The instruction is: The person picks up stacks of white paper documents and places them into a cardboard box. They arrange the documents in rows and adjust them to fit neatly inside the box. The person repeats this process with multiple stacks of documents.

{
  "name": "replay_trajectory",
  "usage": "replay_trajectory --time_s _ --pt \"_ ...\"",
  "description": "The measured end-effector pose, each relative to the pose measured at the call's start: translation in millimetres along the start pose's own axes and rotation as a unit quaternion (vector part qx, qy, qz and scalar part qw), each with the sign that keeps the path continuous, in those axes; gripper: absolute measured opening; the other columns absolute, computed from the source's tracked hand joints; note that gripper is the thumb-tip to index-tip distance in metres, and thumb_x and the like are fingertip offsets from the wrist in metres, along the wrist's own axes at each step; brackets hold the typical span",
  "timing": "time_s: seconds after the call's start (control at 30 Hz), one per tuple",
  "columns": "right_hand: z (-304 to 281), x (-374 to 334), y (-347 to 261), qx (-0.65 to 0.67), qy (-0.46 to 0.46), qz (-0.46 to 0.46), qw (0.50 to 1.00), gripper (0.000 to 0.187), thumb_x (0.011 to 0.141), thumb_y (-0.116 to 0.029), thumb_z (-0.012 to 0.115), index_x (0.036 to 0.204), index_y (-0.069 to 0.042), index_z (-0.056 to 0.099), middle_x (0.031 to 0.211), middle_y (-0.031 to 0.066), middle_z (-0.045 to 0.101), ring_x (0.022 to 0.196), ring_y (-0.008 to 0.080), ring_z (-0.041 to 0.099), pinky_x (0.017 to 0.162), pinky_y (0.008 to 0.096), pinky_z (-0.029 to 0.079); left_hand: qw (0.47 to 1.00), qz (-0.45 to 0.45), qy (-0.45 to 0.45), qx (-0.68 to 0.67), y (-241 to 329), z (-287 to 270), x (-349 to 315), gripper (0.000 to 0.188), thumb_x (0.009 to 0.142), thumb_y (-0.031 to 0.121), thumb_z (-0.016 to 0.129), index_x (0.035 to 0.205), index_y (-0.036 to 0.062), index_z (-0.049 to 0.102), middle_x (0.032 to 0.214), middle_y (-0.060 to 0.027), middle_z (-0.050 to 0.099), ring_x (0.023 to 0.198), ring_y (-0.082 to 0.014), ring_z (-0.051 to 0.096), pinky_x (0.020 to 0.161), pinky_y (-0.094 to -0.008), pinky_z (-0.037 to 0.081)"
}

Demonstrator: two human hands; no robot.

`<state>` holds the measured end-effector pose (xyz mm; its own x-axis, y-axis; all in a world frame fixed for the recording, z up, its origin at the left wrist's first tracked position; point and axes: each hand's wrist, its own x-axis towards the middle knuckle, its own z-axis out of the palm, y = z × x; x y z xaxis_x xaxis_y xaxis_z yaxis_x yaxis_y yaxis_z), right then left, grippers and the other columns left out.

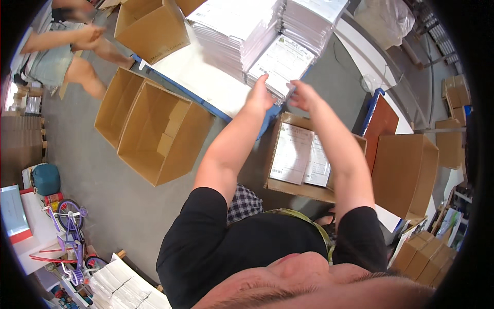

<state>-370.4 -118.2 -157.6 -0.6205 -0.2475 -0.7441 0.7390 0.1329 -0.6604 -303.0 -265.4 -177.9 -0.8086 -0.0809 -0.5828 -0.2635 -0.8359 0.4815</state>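
Both my arms reach forward to a low stack of white printed paper packs (282, 64) in shiny clear wrapping, lying between taller stacks on the table. My left hand (261, 95) grips its near left corner, thumb on top and the other fingers partly hidden. At the near right corner, my right hand (304, 96) is closed against the stack's edge, its fingertips partly out of sight. Below my right forearm stands an open cardboard box (300, 190) with similar packs (291, 153) lying inside in two side-by-side piles.
Taller pack stacks (234, 28) crowd the white table (200, 77). Open cartons (159, 139) stand on the floor at left, another box (149, 31) at the table's far corner. A brown carton (404, 170) is at right. Another person's arm (62, 38) shows far left, near a purple bicycle (72, 237).
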Motion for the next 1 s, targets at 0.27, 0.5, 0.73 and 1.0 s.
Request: replay_trajectory --time_s 0.27,0.5,0.73,1.0 --pt "42 6 -1 0.047 0.052 0.044 0.997 0.057 0.083 -0.044 0.062 0.129 -0.013 0.05 0.128 0.0102 0.05 0.115 0.0292 0.044 0.097 0.058 0.034 0.995 -0.02 -0.014 -0.098 30 14 -36 0.067 0.085 0.037 0.042 0.143 0.0074 0.029 0.146 -0.0176 0.033 0.134 -0.0319 0.031 0.111 -0.0487 0.02" --pt "19 -3 -8 0.141 0.04 0.021 0.989 0.048 0.084 -0.041 0.066 0.121 -0.012 0.056 0.114 0.0113 0.061 0.103 0.0269 0.058 0.085 0.0487 0.046 0.989 -0.019 -0.028 -0.142 17 16 -60 0.07 0.086 0.034 0.048 0.146 0.0097 0.022 0.146 -0.0205 0.029 0.137 -0.0333 0.028 0.112 -0.0479 0.02" --pt "16 -16 -13 0.204 -0.058 -0.042 0.976 0.05 0.083 -0.026 0.065 0.125 -0.002 0.052 0.117 0.0131 0.06 0.108 0.0265 0.058 0.088 0.0434 0.049 0.996 -0.043 0.02 0.077 36 -64 -23 0.091 0.09 0.064 0.041 0.15 0.0059 0.006 0.152 -0.0181 0.022 0.139 -0.0326 0.025 0.112 -0.0486 0.02" --pt "-27 -108 -8 0.056 -0.111 -0.236 0.964 0.062 0.079 -0.017 0.068 0.13 0.001 0.037 0.125 0.0147 0.051 0.116 0.0235 0.051 0.097 0.0367 0.043 0.963 -0.011 -0.228 0.145 68 3 -43 0.059 0.099 0.041 0.045 0.143 0.0033 0.033 0.141 -0.014 0.044 0.127 -0.0247 0.045 0.105 -0.0398 0.038"
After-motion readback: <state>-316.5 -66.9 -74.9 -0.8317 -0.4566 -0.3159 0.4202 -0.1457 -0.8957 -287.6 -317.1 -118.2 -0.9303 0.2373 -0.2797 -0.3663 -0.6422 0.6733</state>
